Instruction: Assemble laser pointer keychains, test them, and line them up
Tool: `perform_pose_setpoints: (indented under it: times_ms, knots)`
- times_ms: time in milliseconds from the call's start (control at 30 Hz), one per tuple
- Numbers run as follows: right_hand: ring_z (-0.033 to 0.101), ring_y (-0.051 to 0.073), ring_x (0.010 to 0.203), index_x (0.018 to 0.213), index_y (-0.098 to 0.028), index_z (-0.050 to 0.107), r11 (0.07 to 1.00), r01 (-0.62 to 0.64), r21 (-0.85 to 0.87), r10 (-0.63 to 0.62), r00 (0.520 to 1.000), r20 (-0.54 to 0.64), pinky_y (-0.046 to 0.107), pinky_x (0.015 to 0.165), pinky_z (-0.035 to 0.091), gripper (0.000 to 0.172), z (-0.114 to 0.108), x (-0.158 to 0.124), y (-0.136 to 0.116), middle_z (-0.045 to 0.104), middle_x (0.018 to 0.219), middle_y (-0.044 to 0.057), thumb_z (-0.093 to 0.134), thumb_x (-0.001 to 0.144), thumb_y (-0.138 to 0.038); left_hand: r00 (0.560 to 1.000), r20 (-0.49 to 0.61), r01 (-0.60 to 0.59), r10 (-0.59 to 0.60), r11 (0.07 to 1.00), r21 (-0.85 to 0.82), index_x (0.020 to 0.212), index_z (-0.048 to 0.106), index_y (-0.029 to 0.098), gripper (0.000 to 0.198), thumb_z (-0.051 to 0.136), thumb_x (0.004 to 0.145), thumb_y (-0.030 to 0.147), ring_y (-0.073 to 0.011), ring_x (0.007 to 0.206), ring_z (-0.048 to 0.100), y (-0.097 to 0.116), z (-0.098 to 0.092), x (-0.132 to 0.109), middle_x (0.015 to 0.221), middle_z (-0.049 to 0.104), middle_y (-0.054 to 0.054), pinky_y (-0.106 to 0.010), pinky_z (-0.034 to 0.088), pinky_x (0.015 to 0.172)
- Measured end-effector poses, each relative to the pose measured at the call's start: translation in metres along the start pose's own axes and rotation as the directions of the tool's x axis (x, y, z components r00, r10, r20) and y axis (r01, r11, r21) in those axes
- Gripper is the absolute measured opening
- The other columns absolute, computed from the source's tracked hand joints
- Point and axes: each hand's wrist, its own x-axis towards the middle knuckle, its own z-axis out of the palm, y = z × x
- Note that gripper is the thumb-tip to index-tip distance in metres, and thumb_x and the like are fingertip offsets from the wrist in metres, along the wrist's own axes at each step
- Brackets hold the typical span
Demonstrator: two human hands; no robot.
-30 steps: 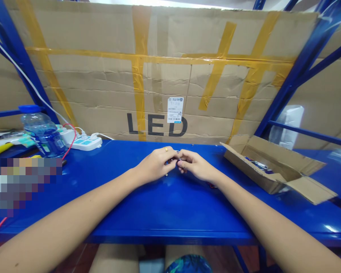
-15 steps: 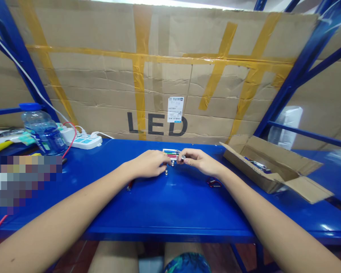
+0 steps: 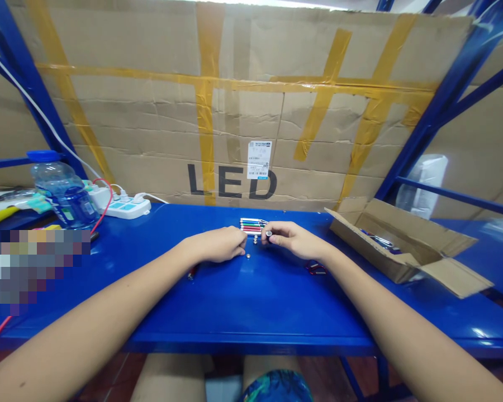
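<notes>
Pinching a small silver cylinder [image 3: 269, 233] in its fingertips, the right hand [image 3: 294, 240] sat at center frame just beside a row of colored metal tubes [image 3: 251, 226], while the left hand [image 3: 218, 244] lay curled, nothing visible in it, on the blue bench [image 3: 268, 301], a small metal bead [image 3: 248, 255] just beside it and an open cardboard box [image 3: 402, 248] at right.

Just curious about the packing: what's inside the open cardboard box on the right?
Shiny metal pieces lie inside the cardboard box; its near wall hides the rest.
</notes>
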Motion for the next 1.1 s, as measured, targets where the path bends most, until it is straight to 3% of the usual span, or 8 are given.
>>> perform_pose_setpoints:
  times_ms: [133, 233, 367, 667, 867, 933, 1033, 1100]
  knots:
    - [0.054, 0.016, 0.076, 0.091, -0.017, 0.058, 0.997, -0.069, -0.027, 0.069, 0.998, -0.006, 0.033, 0.077, 0.043, 0.016, 0.003, 0.001, 0.006, 0.06, 0.082, 0.003, 0.049, 0.093, -0.03, 1.0, -0.023, 0.004, -0.005, 0.999, -0.04, 0.082, 0.06, 0.017, 0.011, 0.052, 0.088, 0.024, -0.0159, 0.065, 0.057, 0.003, -0.002, 0.0, 0.078, 0.065, -0.005, -0.026, 0.039, 0.057]
    - [0.054, 0.015, 0.071, 0.09, -0.016, 0.057, 0.992, -0.124, -0.017, 0.124, 0.992, 0.001, 0.032, 0.073, 0.044, 0.018, 0.006, 0.002, 0.007, 0.06, 0.077, 0.002, 0.047, 0.094, -0.031, 0.973, -0.231, -0.032, 0.021, 0.999, -0.044, 0.082, 0.058, 0.017, 0.011, 0.051, 0.089, 0.021, -0.0167, 0.069, 0.058, 0.008, -0.002, 0.004, 0.08, 0.065, -0.005, -0.027, 0.041, 0.061]
    - [0.054, 0.015, 0.069, 0.09, -0.017, 0.056, 0.993, -0.114, 0.041, 0.114, 0.993, 0.013, 0.032, 0.071, 0.045, 0.019, 0.009, 0.002, 0.003, 0.06, 0.076, 0.002, 0.048, 0.094, -0.033, 0.877, -0.478, -0.115, 0.056, 0.989, -0.094, 0.086, 0.057, 0.017, 0.01, 0.05, 0.092, 0.021, -0.0173, 0.08, 0.06, 0.014, 0.001, 0.01, 0.087, 0.066, -0.005, -0.028, 0.045, 0.071]
    - [0.05, 0.013, 0.065, 0.085, -0.016, 0.056, 0.992, -0.092, 0.091, 0.097, 0.994, -0.048, 0.031, 0.065, 0.042, 0.022, 0.01, 0.004, 0.005, 0.058, 0.078, 0.003, 0.05, 0.091, -0.036, 0.779, -0.615, -0.217, 0.122, 0.973, -0.082, 0.094, 0.061, 0.017, 0.011, 0.05, 0.092, 0.015, -0.0168, 0.09, 0.062, 0.019, 0.016, 0.015, 0.094, 0.064, -0.006, -0.031, 0.05, 0.081]
    - [0.045, 0.013, 0.065, 0.08, -0.016, 0.056, 0.984, -0.078, 0.162, 0.093, 0.992, -0.085, 0.029, 0.065, 0.037, 0.025, 0.007, 0.004, 0.009, 0.053, 0.073, 0.0, 0.057, 0.086, -0.041, 0.803, -0.589, -0.192, 0.087, 0.974, -0.118, 0.095, 0.064, 0.017, 0.014, 0.051, 0.09, 0.019, -0.0173, 0.09, 0.061, 0.024, 0.011, 0.011, 0.1, 0.063, -0.008, -0.031, 0.049, 0.081]
    - [0.046, 0.013, 0.066, 0.083, -0.016, 0.057, 0.974, -0.074, 0.215, 0.095, 0.992, -0.089, 0.029, 0.065, 0.037, 0.025, 0.005, 0.003, 0.009, 0.053, 0.073, 0.0, 0.061, 0.083, -0.041, 0.831, -0.552, -0.149, 0.065, 0.983, -0.107, 0.093, 0.064, 0.017, 0.014, 0.051, 0.089, 0.019, -0.017, 0.085, 0.061, 0.024, 0.005, 0.007, 0.095, 0.064, -0.007, -0.031, 0.048, 0.077]
    - [0.049, 0.014, 0.066, 0.087, -0.018, 0.055, 0.95, -0.053, 0.307, 0.084, 0.992, -0.09, 0.029, 0.065, 0.038, 0.025, 0.001, 0.001, 0.008, 0.055, 0.072, -0.001, 0.068, 0.079, -0.038, 0.921, -0.353, -0.165, 0.163, 0.986, 0.025, 0.092, 0.067, 0.018, 0.014, 0.054, 0.087, 0.021, -0.0199, 0.086, 0.061, 0.021, -0.004, 0.0, 0.09, 0.067, -0.006, -0.033, 0.045, 0.079]
    - [0.051, 0.014, 0.067, 0.086, -0.018, 0.053, 0.937, -0.027, 0.347, 0.058, 0.995, -0.078, 0.029, 0.067, 0.039, 0.026, -0.002, -0.001, 0.008, 0.058, 0.071, -0.001, 0.07, 0.078, -0.036, 0.955, -0.185, -0.217, 0.231, 0.972, 0.093, 0.092, 0.069, 0.02, 0.015, 0.055, 0.085, 0.021, -0.0212, 0.087, 0.061, 0.018, -0.007, -0.003, 0.088, 0.069, -0.005, -0.033, 0.043, 0.079]
